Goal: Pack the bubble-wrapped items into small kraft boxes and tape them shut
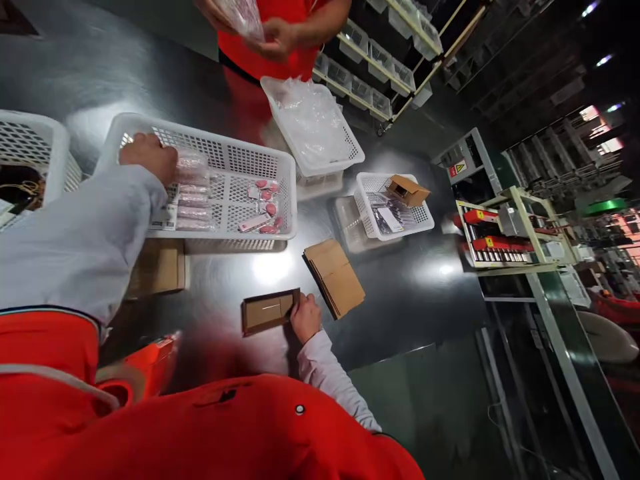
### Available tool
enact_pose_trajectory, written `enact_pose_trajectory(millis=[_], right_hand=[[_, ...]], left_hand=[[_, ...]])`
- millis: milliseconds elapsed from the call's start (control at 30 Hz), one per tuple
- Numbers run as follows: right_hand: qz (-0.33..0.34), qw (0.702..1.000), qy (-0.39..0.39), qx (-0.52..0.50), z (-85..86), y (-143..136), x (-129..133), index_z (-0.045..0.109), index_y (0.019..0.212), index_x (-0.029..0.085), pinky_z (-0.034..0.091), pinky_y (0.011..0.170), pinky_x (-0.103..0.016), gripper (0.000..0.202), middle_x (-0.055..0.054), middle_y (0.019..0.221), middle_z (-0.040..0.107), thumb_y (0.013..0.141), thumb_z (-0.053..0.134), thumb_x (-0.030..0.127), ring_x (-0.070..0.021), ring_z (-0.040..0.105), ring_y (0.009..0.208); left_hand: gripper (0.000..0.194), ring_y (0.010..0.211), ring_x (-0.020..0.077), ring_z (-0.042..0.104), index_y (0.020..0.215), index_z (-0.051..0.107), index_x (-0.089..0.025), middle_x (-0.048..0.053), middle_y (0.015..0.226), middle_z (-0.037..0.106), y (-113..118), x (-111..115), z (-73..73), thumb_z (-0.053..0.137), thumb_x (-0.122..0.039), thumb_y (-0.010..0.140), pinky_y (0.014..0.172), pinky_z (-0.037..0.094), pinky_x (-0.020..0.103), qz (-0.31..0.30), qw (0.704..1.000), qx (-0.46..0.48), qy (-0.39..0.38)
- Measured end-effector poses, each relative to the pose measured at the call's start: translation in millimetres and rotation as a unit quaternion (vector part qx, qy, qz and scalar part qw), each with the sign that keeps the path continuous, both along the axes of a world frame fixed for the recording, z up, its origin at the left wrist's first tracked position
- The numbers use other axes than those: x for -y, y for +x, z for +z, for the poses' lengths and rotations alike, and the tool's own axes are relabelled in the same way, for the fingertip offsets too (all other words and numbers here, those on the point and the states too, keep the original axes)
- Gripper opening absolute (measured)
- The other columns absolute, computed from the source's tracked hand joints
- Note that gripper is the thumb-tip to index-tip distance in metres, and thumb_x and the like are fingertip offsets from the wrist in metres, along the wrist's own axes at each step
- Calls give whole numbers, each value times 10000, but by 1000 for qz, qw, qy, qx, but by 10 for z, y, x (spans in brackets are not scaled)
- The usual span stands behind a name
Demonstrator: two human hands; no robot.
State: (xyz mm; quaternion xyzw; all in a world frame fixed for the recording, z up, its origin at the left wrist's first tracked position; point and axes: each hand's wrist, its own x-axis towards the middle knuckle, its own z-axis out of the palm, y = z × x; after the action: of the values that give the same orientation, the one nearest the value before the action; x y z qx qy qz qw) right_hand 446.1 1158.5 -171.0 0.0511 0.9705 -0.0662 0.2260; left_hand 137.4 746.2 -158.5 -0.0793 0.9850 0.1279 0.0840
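My left hand (149,159) reaches into the left end of a long white basket (235,150), its fingers curled downward. Whatever lies under those fingers is hidden. Right beside it are several pink packets in clear wrap (194,200), stacked in a row. Small pink pieces in clear bags (267,208) lie at the basket's right end. My right hand (306,319) pinches the right end of a small open brown cardboard box (270,311) on the metal table. Just right of this hand rests a stack of flat brown cardboard (334,277).
A white basket of clear plastic bags (315,123) stands behind. To the right, a smaller white basket (395,227) holds dark packets and an open brown carton (409,190). Across the table, a person in red (273,40) holds a clear bag. An orange tape dispenser (150,363) sits near me.
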Motion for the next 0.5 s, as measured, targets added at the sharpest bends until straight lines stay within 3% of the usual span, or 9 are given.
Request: enact_pose_trajectory(millis=[133,233,300,400,500], right_hand=[[-7,999,21,25,136,-48,59,756,1314,147,583,817,-301,326,-162,1227,732,1096,515,178,-235,777,967],[0,999,18,37,185,-61,67,735,1343,154,588,851,-308,340,-158,1263,727,1114,486,189,-245,775,1025],[5,999,12,40,176,-66,33,711,1384,158,595,887,-316,362,-156,1313,716,1134,453,203,-246,770,1065],[12,999,3,48,145,-80,-55,704,1410,163,604,935,-331,371,-148,1335,714,1150,447,225,-252,766,1087],[40,998,-18,53,150,-103,-126,716,1421,186,603,967,-328,368,-123,1303,728,1155,467,239,-246,763,1084]], left_hand=[[644,1431,353,571,1438,618,97,246,1514,644,516,-278,115,539,-452,1111,1224,466,581,20,999,-39,4],[693,1188,266,714,1433,660,-37,95,1269,744,1272,-848,157,580,-584,1016,1133,531,433,-26,983,-131,125],[616,1037,238,748,1383,713,-173,39,1135,777,1858,-1315,171,614,-605,955,1009,579,353,-116,968,-91,204],[476,1049,302,776,1313,767,-234,91,1095,811,2540,-1952,117,677,-512,937,980,596,370,-263,940,85,202],[310,1106,397,784,1156,809,-166,198,1088,817,2815,-2379,-63,724,-375,945,990,595,449,-286,930,180,142]])
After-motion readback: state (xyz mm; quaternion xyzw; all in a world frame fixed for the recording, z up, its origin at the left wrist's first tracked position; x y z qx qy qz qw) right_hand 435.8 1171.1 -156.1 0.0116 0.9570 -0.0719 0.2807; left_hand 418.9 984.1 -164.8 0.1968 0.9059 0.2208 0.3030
